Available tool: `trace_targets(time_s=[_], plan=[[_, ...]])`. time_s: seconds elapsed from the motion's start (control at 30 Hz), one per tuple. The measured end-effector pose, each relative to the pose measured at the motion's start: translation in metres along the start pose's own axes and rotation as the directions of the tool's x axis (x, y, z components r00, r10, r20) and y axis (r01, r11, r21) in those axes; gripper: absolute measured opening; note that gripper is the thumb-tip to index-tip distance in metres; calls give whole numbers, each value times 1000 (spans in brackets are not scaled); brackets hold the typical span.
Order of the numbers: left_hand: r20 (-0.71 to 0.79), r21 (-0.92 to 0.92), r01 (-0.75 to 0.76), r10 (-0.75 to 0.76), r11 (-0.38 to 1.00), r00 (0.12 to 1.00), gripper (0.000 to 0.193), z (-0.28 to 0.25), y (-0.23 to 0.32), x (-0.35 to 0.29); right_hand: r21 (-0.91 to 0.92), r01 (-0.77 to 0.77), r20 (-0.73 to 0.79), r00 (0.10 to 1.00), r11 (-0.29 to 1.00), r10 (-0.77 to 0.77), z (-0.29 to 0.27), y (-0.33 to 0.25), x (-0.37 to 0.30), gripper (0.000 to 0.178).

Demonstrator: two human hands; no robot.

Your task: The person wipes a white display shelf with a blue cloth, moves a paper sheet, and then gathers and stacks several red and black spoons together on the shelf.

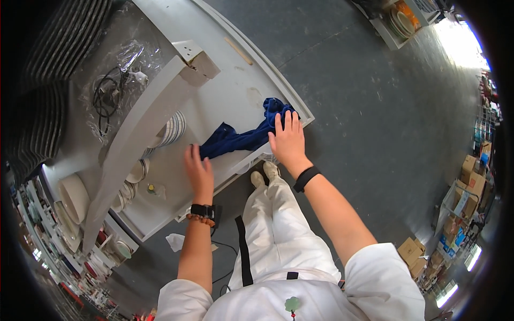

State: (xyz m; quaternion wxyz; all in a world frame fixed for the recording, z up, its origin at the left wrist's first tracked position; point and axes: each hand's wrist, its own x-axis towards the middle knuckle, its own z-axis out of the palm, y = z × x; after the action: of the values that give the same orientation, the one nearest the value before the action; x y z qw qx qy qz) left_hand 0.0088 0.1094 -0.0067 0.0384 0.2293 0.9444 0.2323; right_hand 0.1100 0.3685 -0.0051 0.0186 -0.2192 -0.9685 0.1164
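A crumpled dark blue cloth [235, 140] lies across the near right corner of the white shelf surface [235, 91], bunched up toward the corner. My right hand [289, 143] rests over its bunched right end, fingers stretched out and apart, palm down. At the cloth's left end is my left hand [199, 174], with its fingers extended and slightly bent, a little blurred. The fingertips meet the cloth's edge; a firm grip on it does not show.
A raised white panel [144, 115] divides the shelf. Striped bowls [174, 128] and cups [138, 170] stand beside it. Beyond lie a bagged cable [110, 91] and stacked dark trays [59, 43]. A thin wooden stick [238, 51] lies farther back. Cardboard boxes [412, 257] sit at right.
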Motion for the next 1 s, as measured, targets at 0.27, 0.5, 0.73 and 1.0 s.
trace_targets(time_s=[0.27, 0.5, 0.73, 1.0], plan=[[167, -11, -24, 25, 1000, 986, 41, 54, 27, -6, 39, -213, -23, 977, 976, 213, 46, -38, 31, 68], [269, -279, -18, 96, 960, 958, 28, 38, 29, -12, 227, 186, -88, 981, 956, -171, 39, -20, 48, 33], [285, -52, -3, 18, 999, 958, 36, 30, 28, -25, 196, 191, 106, 971, 962, -214, 28, -25, -12, 42], [273, 83, -167, 139, 982, 952, 51, 61, 12, 20, 66, 190, 133, 971, 980, -197, 46, -16, 89, 54]])
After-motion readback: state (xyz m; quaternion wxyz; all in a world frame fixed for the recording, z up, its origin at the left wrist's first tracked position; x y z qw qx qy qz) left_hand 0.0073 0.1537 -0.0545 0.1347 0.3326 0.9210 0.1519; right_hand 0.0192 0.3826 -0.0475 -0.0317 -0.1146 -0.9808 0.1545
